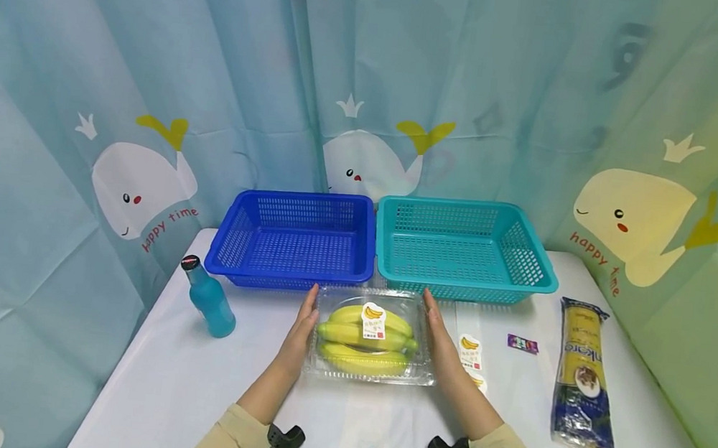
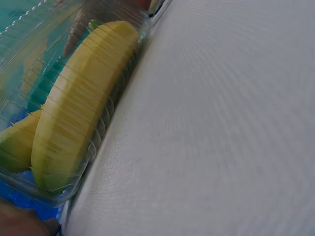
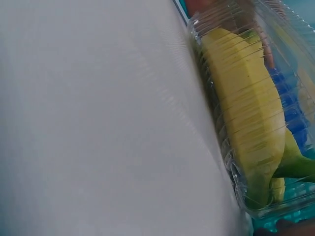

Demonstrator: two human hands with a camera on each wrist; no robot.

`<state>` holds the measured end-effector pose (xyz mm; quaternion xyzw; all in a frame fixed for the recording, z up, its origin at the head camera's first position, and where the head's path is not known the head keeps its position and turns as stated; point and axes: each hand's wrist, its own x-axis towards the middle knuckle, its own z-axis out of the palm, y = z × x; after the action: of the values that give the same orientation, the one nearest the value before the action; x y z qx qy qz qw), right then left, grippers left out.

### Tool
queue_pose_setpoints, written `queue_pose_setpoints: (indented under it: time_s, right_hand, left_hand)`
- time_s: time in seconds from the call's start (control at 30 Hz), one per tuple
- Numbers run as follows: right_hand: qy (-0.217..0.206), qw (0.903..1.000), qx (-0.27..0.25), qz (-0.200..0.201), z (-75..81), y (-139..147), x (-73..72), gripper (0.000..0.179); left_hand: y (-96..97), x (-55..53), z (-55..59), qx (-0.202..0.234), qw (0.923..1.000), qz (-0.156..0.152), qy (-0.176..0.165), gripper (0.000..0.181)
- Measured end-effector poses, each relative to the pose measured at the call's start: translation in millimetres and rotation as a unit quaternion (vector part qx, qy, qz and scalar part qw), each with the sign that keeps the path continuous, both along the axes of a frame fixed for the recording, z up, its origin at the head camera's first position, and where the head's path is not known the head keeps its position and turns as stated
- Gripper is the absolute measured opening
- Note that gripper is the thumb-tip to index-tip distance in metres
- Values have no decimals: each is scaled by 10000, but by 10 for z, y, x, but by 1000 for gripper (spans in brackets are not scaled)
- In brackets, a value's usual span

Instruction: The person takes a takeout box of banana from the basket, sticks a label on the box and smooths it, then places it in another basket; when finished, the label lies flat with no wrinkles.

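A clear plastic clamshell box (image 1: 332,373) with several bananas (image 1: 367,337) in it sits at the middle of the table, its lid closed. On the lid is a white sticker (image 1: 373,320) printed with bananas. Fingers straight, my left hand (image 1: 300,337) lies along the box's left side. The right hand (image 1: 441,340) flanks the opposite side with its fingers likewise extended. Both wrist views look along the front of the box, where a banana (image 2: 83,103) shows through the ribbed plastic; the fingers of each hand are only partly visible there.
Behind the box stand a blue basket (image 1: 289,278) and a teal basket (image 1: 466,288), side by side. A blue bottle (image 1: 211,303) is at left. To the right lie a strip of banana stickers (image 1: 469,350), a small purple packet (image 1: 523,344) and a long yellow-and-blue package (image 1: 584,379).
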<state>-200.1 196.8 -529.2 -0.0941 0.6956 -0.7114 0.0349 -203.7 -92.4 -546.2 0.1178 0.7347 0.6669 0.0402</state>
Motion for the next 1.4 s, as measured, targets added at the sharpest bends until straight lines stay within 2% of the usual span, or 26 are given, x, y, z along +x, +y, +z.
queue_pose_setpoints:
  time_s: [0.27, 0.57, 0.7, 0.83, 0.97, 1.07, 1.33, 1.4]
  right_hand:
    - [129, 9998, -123, -18, 113, 17, 79, 59]
    - [278, 9994, -205, 11, 374, 37, 215, 59]
    - [451, 9987, -225, 12, 517, 57, 250, 57]
    - [617, 9977, -244, -155, 651, 87, 250, 57]
    - [662, 9959, -431, -435, 771, 117, 201, 57]
    - [651, 9936, -659, -654, 844, 136, 157, 57]
    - [515, 9827, -980, -1484, 993, 213, 1, 59]
    - [559, 9781, -1129, -1657, 1030, 245, -67, 57]
  left_hand:
    - [36, 80, 133, 64, 9998, -4, 187, 62]
    - [60, 166, 401, 227, 9975, -159, 643, 63]
    - [72, 183, 527, 489, 9957, -237, 747, 62]
    - [101, 167, 662, 700, 9935, -218, 874, 61]
    - [148, 113, 783, 540, 9933, -40, 1018, 60]
    - [187, 65, 852, 477, 9938, 105, 1001, 58]
    - [326, -134, 967, 208, 9881, 959, 1182, 47]
    - [370, -208, 988, 249, 9871, 1059, 1177, 44]
